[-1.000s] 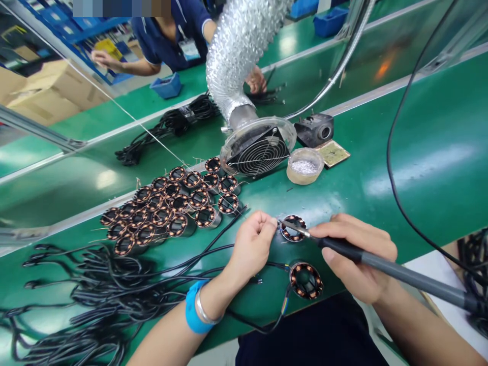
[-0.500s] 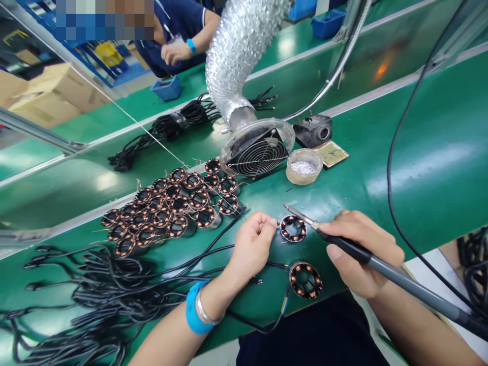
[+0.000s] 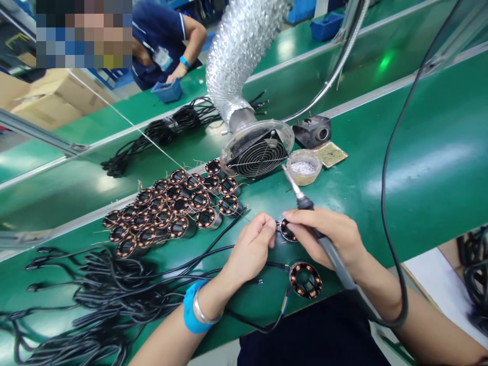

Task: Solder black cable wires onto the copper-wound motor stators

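Note:
My right hand (image 3: pixel 328 234) is wrapped round a soldering iron (image 3: pixel 337 262), whose bare tip points up and away, near the rim of a round tub of silvery shavings (image 3: pixel 305 166). Its fingertips reach over a small motor stator (image 3: pixel 286 231) with copper windings and partly cover it. Just left of that stator, my left hand (image 3: pixel 254 244) is closed in a pinch on a thin solder wire (image 3: pixel 244 217) that comes from the upper left. Closer to my body lies a second stator (image 3: pixel 305 280), with a black cable and coloured leads at its side.
Several wound stators (image 3: pixel 179 203) stand grouped on the left of the green bench. Black cables (image 3: pixel 110 284) lie heaped in front of them. A fume fan (image 3: pixel 259 155) with a foil duct (image 3: pixel 244 56) stands behind, beside an iron holder (image 3: pixel 313 132) and sponge (image 3: pixel 331 154). A co-worker (image 3: pixel 168 46) sits opposite.
My right hand has moved left over the stator, and the iron has swung steeper, its tip now farther from me. My left hand has barely moved. The co-worker's arm has lowered towards the blue bin.

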Motion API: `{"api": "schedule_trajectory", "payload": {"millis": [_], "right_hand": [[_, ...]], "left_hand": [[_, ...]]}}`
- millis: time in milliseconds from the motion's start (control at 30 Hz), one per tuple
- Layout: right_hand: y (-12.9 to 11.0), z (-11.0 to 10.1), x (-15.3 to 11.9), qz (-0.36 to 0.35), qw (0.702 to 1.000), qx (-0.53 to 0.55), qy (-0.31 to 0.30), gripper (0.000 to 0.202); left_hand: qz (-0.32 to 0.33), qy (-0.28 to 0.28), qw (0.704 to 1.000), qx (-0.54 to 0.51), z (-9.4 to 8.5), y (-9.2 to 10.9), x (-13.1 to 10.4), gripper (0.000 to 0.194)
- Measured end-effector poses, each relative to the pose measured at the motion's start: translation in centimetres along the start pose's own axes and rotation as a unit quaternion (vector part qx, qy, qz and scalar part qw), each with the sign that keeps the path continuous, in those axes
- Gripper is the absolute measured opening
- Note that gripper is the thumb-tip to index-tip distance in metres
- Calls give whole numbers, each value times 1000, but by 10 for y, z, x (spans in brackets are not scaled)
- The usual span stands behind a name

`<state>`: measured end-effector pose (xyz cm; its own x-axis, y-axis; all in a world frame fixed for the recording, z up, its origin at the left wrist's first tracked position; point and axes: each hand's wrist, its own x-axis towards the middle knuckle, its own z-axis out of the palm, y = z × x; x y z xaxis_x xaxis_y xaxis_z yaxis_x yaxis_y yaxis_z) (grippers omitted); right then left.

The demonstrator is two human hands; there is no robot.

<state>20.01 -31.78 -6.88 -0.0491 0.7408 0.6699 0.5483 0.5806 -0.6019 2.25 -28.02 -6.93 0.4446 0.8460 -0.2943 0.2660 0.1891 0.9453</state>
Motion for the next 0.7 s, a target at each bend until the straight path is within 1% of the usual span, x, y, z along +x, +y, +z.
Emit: {"api": "schedule_trajectory", "payload": {"millis": [67,133,167,233,300,367,433,500,600,700], "right_hand": [[2,5,6,-29,999,1,-38,21],[4,8,9,-55,997,-5,-56,21],[5,9,9,-65,996,-11,-53,22],[5,9,6,-68,997,-21,-29,22],[4,7,2,-52,998,-19,-10,21],[3,5,-2,-38,999,-14,-15,21],[2,5,-7,-42,998,-18,-38,23],[2,5,-10,-48,997,-26,-51,26],[1,6,-12,-55,996,-48,-44,28],[-3,7,-12,-69,994,-80,-40,28]], "left_hand": [[19,-16,1000,18,-3,-1,-1,39],[35,-34,998,45,-5,2,-2,39],[43,-43,996,68,-7,5,-3,38],[65,-47,987,138,-9,13,-6,33],[88,-32,972,215,-11,21,-8,26],[95,-18,963,250,-11,24,-8,23],[84,-20,970,227,-11,22,-6,25],[66,-30,983,170,-11,17,-3,28],[25,-47,996,75,-10,10,1,31],[-27,-67,997,-4,-8,10,3,33]]}}
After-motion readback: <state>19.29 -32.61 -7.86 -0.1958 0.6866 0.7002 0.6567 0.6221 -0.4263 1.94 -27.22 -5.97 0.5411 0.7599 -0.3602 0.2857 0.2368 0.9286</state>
